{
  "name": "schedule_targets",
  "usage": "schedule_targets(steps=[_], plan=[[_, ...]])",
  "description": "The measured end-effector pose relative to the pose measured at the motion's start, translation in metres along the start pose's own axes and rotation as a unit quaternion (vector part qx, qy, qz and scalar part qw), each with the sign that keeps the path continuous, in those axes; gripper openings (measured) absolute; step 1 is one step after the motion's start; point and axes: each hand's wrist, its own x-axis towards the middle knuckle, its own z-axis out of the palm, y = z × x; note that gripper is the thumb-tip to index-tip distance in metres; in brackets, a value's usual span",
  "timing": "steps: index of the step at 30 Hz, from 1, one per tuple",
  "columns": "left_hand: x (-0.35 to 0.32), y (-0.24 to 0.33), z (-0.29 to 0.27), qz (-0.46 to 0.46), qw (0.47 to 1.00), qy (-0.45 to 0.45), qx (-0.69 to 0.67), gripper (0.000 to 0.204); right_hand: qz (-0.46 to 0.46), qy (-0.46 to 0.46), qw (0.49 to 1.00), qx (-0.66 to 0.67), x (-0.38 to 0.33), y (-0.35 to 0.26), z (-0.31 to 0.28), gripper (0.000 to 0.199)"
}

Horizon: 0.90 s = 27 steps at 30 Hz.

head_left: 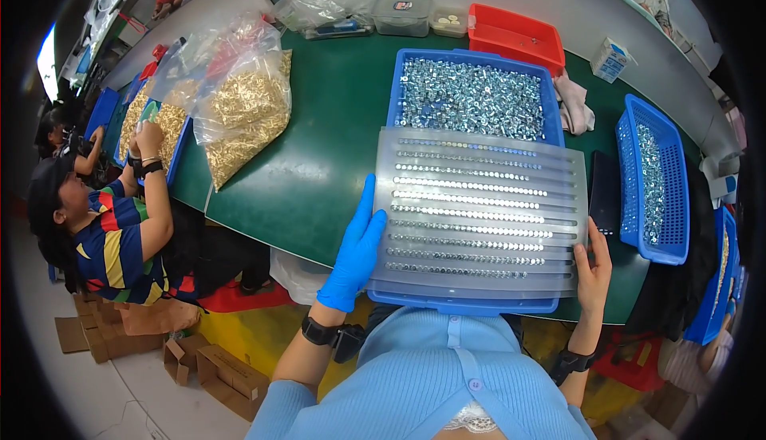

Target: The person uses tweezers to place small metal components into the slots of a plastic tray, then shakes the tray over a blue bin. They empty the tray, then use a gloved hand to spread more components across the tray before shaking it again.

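A white-and-blue carton [610, 60] by the wall carries small print, too fine to make out. A lidded plastic box [401, 25] at the back of the green table [319, 153] has a small dark label [404, 5] on its lid, equally hard to read.

The frosted tray [471, 284], with rows of small metal pieces [471, 199], lies between the two hands, overlapping the near part of a blue bin [395, 81] full of metal parts. The left hand [351, 256], in a blue glove, lies along the tray's left edge, index finger stretched forward, thumb apart. The bare right hand [593, 268] is at the right edge, thumb against it, fingers pointing forward. Whether either hand pinches the tray from below, I cannot tell. Both forearms reach forward, black bands at the wrists.
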Motion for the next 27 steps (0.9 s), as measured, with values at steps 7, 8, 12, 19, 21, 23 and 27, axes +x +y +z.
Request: schedule_targets(steps=[7,8,12,19,21,23,27], plan=[[0.005,-0.005,-0.005,0.015,1.0,-0.006,-0.01,0.055,0.062,-0.019,0.996,0.06,-0.001,0.006,-0.001,0.044],[0.005,-0.007,-0.005,0.023,1.0,-0.01,-0.002,0.055,0.054,-0.019,0.996,0.074,-0.001,0.005,0.0,0.045],[0.005,-0.008,-0.001,0.025,1.0,0.004,-0.019,0.055,0.036,-0.02,0.993,0.111,0.0,0.003,0.005,0.048],[0.006,-0.014,-0.004,0.024,1.0,0.001,-0.013,0.055,0.039,-0.032,0.989,0.138,0.003,-0.002,0.007,0.054],[0.006,-0.014,-0.004,0.03,0.999,-0.002,-0.013,0.055,0.031,-0.035,0.992,0.118,0.003,0.0,0.007,0.054],[0.006,-0.012,-0.004,0.031,0.999,-0.003,-0.012,0.055,0.028,-0.035,0.993,0.107,0.002,0.0,0.005,0.054],[0.007,-0.011,-0.002,0.027,0.999,0.0,-0.026,0.055,0.082,-0.071,0.988,0.106,0.002,-0.001,-0.001,0.054]])
